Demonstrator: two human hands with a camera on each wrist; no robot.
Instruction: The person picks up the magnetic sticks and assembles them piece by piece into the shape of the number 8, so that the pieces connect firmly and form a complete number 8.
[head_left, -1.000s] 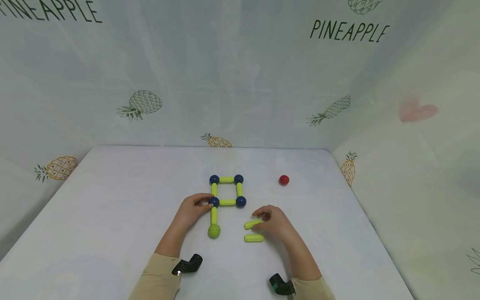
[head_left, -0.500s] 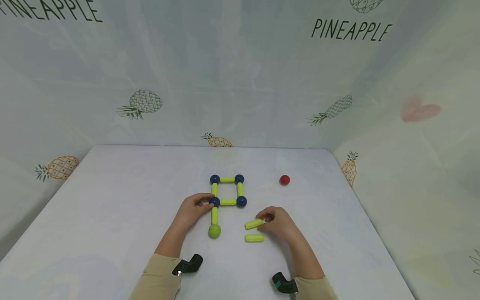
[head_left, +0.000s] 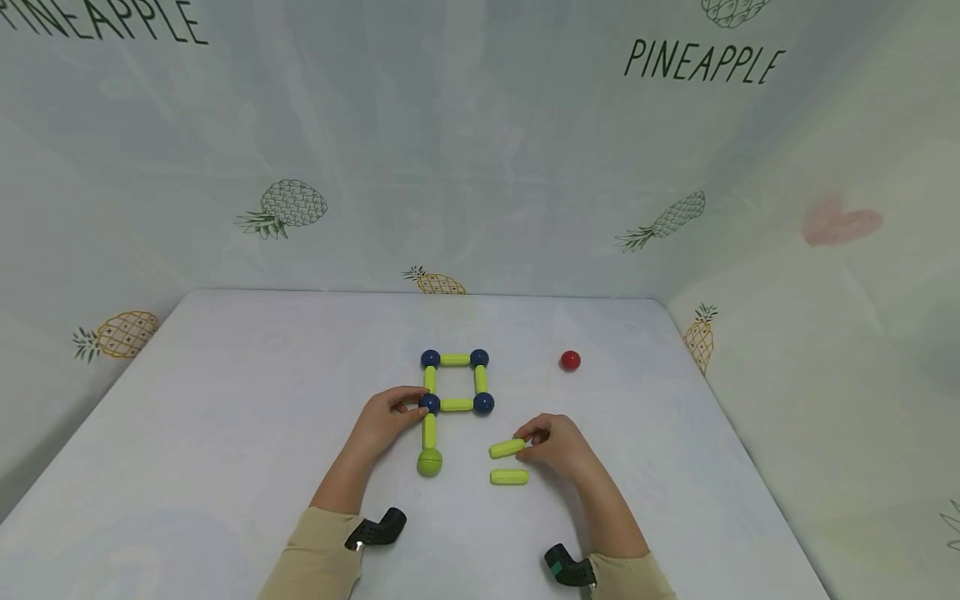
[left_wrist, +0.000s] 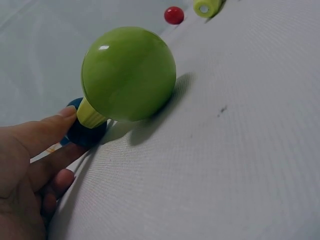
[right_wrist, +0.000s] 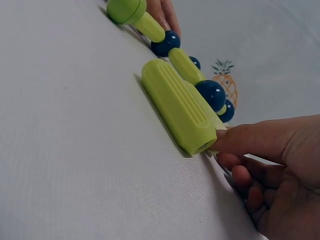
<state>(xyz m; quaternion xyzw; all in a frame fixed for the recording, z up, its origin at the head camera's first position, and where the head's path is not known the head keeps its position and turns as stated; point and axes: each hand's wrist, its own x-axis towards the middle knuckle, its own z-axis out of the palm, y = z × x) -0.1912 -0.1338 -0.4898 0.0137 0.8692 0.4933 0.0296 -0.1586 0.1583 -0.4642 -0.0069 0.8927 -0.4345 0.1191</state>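
Four-sided and lying flat, a frame of yellow-green rods and dark blue balls is on the white table. From its near left blue ball another rod runs toward the person, ending in a bigger green ball. My left hand pinches that near left ball between thumb and fingers. To the right, my right hand pinches the right end of a loose, slightly slanted rod. A second loose rod lies just nearer the person, untouched.
A red ball sits on the table at the back right, beyond the right hand. Pineapple-printed cloth hangs behind the table and along its sides. Black wrist devices are worn at both sleeves.
My right hand has shifted slightly right, so its fingers now sit at the rod's end and more of the rod shows. The left hand keeps its place on the blue ball.
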